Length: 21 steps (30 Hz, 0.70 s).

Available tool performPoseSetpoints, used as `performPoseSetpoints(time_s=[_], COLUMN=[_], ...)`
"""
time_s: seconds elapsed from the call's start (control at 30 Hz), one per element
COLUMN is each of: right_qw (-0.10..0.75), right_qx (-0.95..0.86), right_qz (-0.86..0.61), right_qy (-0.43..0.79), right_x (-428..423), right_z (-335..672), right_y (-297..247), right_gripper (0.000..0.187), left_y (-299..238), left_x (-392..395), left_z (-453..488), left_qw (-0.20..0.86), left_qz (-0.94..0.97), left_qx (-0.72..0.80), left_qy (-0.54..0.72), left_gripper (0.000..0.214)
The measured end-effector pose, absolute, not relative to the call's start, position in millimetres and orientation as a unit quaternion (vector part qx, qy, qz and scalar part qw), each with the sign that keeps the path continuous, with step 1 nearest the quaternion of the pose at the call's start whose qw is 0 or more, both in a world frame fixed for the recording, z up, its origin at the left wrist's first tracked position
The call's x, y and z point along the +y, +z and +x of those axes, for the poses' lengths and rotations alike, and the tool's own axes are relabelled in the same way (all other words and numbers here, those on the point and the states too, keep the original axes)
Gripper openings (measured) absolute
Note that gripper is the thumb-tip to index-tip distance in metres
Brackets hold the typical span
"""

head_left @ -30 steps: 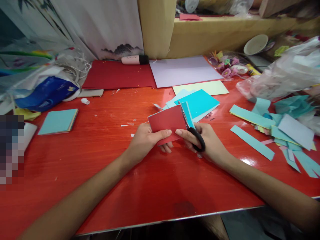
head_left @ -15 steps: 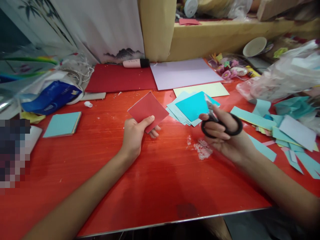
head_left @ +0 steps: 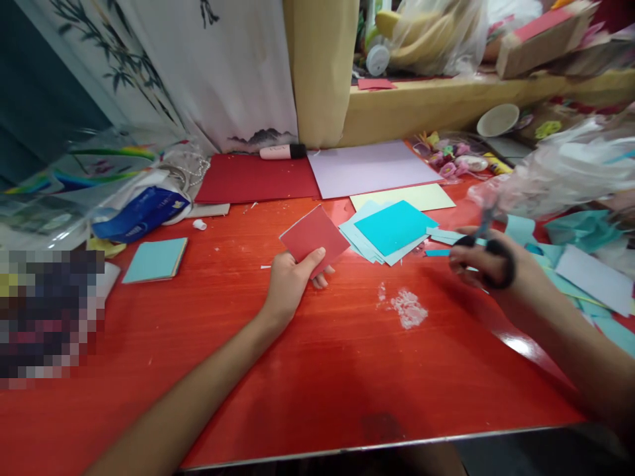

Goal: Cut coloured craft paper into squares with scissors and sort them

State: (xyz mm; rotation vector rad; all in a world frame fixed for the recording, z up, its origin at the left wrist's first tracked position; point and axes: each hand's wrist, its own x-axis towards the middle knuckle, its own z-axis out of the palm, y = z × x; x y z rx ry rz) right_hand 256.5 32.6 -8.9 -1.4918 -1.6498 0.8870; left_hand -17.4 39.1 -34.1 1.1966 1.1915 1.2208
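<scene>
My left hand (head_left: 292, 284) pinches a square of red paper (head_left: 315, 239) by its lower corner, thumb on top, above the red table (head_left: 317, 383). My right hand (head_left: 501, 264) has its fingers in the black handles of a pair of scissors (head_left: 489, 244), somewhat blurred, with the blades pointing up and away. Under and beside that hand lie pale blue paper strips (head_left: 449, 236). Between the hands, farther back, is a loose pile of blue paper squares (head_left: 397, 228), the top one brighter.
A neat stack of light blue squares (head_left: 156, 260) lies at left, near a blue packet (head_left: 143, 215). Red sheets (head_left: 258, 178), a lilac sheet (head_left: 372, 168) and a pink marker (head_left: 282, 152) lie at the back. Plastic bags (head_left: 555, 165) crowd the right. White flakes (head_left: 409, 309) lie mid-table.
My right hand has moved right with the scissors, away from the blue pile to the paper strips. My left hand still holds the red square. The camera view has shifted slightly.
</scene>
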Motion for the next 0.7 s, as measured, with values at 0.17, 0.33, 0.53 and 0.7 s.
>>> performPoseSetpoints(time_s=[0.17,0.33,0.53,0.7], right_qw=[0.091,0.018,0.282,0.315], right_qx=[-0.798,-0.869,-0.648,-0.474], right_qz=[-0.519,-0.437,-0.487,-0.415], right_qy=[0.293,0.231,0.514,0.710], right_x=[24,35,44,48], right_z=[221,204,166,159], right_y=[-9,16,10,-20], right_gripper=[0.043,0.035,0.031,0.027], left_y=[-37,-37,-35,-39], left_x=[41,41,34,34], left_z=[-18,-20,-17,-14], left_qw=[0.506,0.522,0.570,0.329], left_qz=[0.480,0.489,0.553,0.633], left_qx=[0.482,0.460,0.449,0.571], left_qy=[0.530,0.525,0.409,0.405], left_gripper=[0.032,0.032,0.035,0.030])
